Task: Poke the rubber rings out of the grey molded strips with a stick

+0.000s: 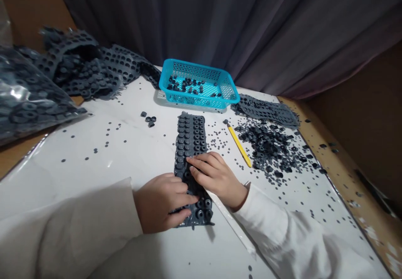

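A dark rubber strip [190,138] studded with rows of small rings lies lengthwise on the white table [119,153], running away from me. My left hand [163,201] grips the near end of the strip, fingers curled over its edge. My right hand [213,174] rests on the strip's middle, fingertips bent and pressed onto the rings. Both arms wear white sleeves.
A turquoise basket [198,87] with several loose black rings stands beyond the strip. A yellow pencil [239,145] and a heap of loose rings [270,145] lie to the right. Emptied perforated sheets [84,67] pile at the back left, another sheet [270,109] at the right. A plastic bag of rings [21,99] sits far left.
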A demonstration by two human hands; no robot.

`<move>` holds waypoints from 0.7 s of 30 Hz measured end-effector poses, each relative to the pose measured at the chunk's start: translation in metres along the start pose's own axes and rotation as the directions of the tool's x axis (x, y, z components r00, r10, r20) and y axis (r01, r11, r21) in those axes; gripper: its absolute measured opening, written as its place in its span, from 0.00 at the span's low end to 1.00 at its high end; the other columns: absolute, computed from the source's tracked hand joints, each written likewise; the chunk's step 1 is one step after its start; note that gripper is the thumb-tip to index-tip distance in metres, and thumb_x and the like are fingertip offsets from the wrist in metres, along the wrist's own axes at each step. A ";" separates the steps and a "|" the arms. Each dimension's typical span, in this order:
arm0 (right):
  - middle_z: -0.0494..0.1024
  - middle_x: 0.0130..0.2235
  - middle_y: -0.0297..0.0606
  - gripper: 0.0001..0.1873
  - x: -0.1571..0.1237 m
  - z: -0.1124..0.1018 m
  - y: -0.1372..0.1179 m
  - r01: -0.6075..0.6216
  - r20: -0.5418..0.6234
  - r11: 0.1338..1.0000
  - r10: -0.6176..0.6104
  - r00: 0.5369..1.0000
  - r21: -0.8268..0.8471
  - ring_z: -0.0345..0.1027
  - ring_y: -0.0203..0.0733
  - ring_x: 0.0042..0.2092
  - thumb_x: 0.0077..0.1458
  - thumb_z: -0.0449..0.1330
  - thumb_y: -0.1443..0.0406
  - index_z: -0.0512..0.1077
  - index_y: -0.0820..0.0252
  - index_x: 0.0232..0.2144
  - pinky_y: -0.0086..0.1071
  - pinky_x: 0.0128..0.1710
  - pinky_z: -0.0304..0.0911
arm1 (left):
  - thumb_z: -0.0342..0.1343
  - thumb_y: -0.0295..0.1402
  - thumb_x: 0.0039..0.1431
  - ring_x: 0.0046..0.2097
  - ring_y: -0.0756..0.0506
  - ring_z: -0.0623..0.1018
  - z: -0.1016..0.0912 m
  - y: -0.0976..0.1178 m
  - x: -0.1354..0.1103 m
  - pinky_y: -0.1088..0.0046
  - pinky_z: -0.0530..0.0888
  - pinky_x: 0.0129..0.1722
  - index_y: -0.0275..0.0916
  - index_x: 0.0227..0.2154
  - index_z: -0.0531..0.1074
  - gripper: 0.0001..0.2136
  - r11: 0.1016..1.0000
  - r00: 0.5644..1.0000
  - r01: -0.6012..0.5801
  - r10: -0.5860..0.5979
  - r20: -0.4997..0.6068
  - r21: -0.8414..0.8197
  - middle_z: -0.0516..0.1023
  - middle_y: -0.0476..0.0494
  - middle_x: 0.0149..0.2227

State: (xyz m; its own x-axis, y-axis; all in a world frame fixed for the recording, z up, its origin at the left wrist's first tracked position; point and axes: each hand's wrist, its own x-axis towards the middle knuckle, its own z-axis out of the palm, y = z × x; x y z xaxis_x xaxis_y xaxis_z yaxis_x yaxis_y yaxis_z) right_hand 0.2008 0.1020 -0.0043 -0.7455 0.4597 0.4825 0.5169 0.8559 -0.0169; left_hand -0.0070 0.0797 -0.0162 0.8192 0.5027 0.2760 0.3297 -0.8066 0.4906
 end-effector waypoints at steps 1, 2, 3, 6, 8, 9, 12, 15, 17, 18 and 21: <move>0.79 0.46 0.45 0.11 0.000 0.000 0.000 -0.002 -0.001 1.000 0.002 1.000 -0.004 0.69 0.46 0.45 0.64 0.49 0.71 0.72 0.61 0.36 0.41 0.42 0.65 | 0.50 0.31 0.58 0.29 0.46 0.72 0.000 0.000 0.000 0.68 0.67 0.32 0.41 0.41 0.76 0.12 1.000 1.000 0.003 -0.003 -0.004 -0.005 0.73 0.48 0.26; 0.79 0.46 0.45 0.11 0.000 0.000 -0.001 -0.007 -0.001 1.000 0.007 1.000 -0.005 0.69 0.46 0.45 0.64 0.50 0.70 0.72 0.62 0.35 0.41 0.42 0.65 | 0.51 0.31 0.58 0.29 0.46 0.72 0.001 0.000 -0.001 0.68 0.67 0.32 0.41 0.41 0.76 0.12 1.000 1.000 0.005 -0.005 -0.008 -0.009 0.73 0.48 0.26; 0.79 0.46 0.45 0.10 0.000 0.000 -0.001 -0.014 0.000 1.000 0.014 1.000 -0.004 0.69 0.46 0.45 0.63 0.50 0.70 0.72 0.62 0.35 0.41 0.42 0.65 | 0.51 0.31 0.58 0.29 0.46 0.72 0.001 0.000 -0.001 0.68 0.67 0.32 0.42 0.41 0.76 0.12 1.000 1.000 0.009 -0.010 -0.007 -0.011 0.74 0.48 0.26; 0.79 0.47 0.44 0.10 0.000 0.001 -0.003 -0.048 0.002 0.999 0.048 0.999 0.004 0.68 0.46 0.46 0.63 0.51 0.71 0.72 0.61 0.35 0.41 0.42 0.67 | 0.51 0.32 0.57 0.29 0.46 0.71 0.003 -0.001 -0.002 0.68 0.67 0.32 0.42 0.41 0.76 0.12 1.000 1.000 0.023 -0.023 -0.014 -0.014 0.74 0.48 0.26; 0.79 0.47 0.44 0.10 -0.001 0.002 -0.003 -0.064 0.000 0.998 0.064 0.998 0.013 0.68 0.46 0.46 0.63 0.51 0.71 0.72 0.61 0.36 0.41 0.42 0.68 | 0.51 0.32 0.57 0.28 0.46 0.71 0.002 -0.001 -0.001 0.68 0.67 0.31 0.42 0.40 0.76 0.12 1.000 1.000 0.024 -0.024 -0.019 -0.016 0.73 0.48 0.25; 0.78 0.47 0.45 0.10 -0.002 0.003 -0.003 -0.076 -0.002 0.997 0.076 0.997 0.019 0.68 0.47 0.47 0.63 0.51 0.71 0.72 0.61 0.36 0.41 0.43 0.68 | 0.51 0.31 0.57 0.28 0.46 0.71 0.001 0.000 0.000 0.68 0.67 0.31 0.42 0.40 0.76 0.12 1.000 1.000 0.022 -0.022 -0.011 -0.016 0.73 0.48 0.25; 0.77 0.48 0.49 0.09 -0.007 0.006 -0.002 -0.149 -0.010 0.987 0.150 0.989 0.058 0.66 0.47 0.49 0.63 0.50 0.72 0.71 0.63 0.38 0.42 0.46 0.69 | 0.51 0.30 0.57 0.28 0.46 0.72 -0.001 0.001 0.002 0.68 0.67 0.31 0.41 0.41 0.76 0.12 1.000 1.000 0.009 -0.009 0.019 -0.015 0.74 0.47 0.26; 0.75 0.51 0.50 0.09 -0.012 0.011 0.001 -0.204 -0.022 0.971 0.209 0.978 0.124 0.64 0.48 0.52 0.62 0.52 0.72 0.70 0.62 0.41 0.44 0.50 0.68 | 0.50 0.30 0.57 0.28 0.46 0.71 -0.003 0.001 0.002 0.68 0.66 0.30 0.40 0.41 0.76 0.12 1.000 1.000 -0.002 0.003 0.014 -0.010 0.73 0.47 0.25; 0.75 0.52 0.48 0.09 -0.013 0.013 0.003 -0.257 -0.060 0.951 0.270 0.961 0.170 0.64 0.47 0.53 0.61 0.53 0.72 0.70 0.60 0.42 0.44 0.50 0.68 | 0.50 0.30 0.57 0.28 0.46 0.72 -0.003 0.000 0.002 0.68 0.66 0.30 0.40 0.41 0.76 0.12 1.000 1.000 -0.009 0.009 0.004 -0.009 0.73 0.47 0.25; 0.75 0.51 0.47 0.09 -0.013 0.013 0.004 -0.313 -0.094 0.929 0.335 0.937 0.197 0.65 0.47 0.52 0.61 0.53 0.72 0.69 0.59 0.42 0.44 0.49 0.68 | 0.50 0.30 0.58 0.28 0.46 0.72 -0.003 0.000 0.002 0.68 0.66 0.30 0.40 0.42 0.76 0.12 1.000 1.000 -0.014 0.014 0.003 -0.011 0.73 0.47 0.25; 0.77 0.48 0.44 0.07 -0.009 0.009 0.006 -0.497 -0.198 0.816 0.562 0.803 0.296 0.67 0.45 0.49 0.61 0.53 0.70 0.69 0.56 0.39 0.43 0.47 0.69 | 0.50 0.30 0.58 0.28 0.46 0.72 -0.002 -0.002 0.001 0.68 0.66 0.31 0.40 0.41 0.76 0.12 1.000 1.000 -0.017 0.017 -0.005 -0.014 0.73 0.47 0.25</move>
State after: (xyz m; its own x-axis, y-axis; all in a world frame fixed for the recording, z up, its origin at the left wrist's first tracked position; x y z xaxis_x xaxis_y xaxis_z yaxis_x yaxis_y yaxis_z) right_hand 0.2072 0.1052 -0.0171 -0.2254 0.8031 0.5516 0.6676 0.5396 -0.5130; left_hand -0.0072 0.0823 -0.0153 0.8224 0.4904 0.2884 0.3088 -0.8106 0.4976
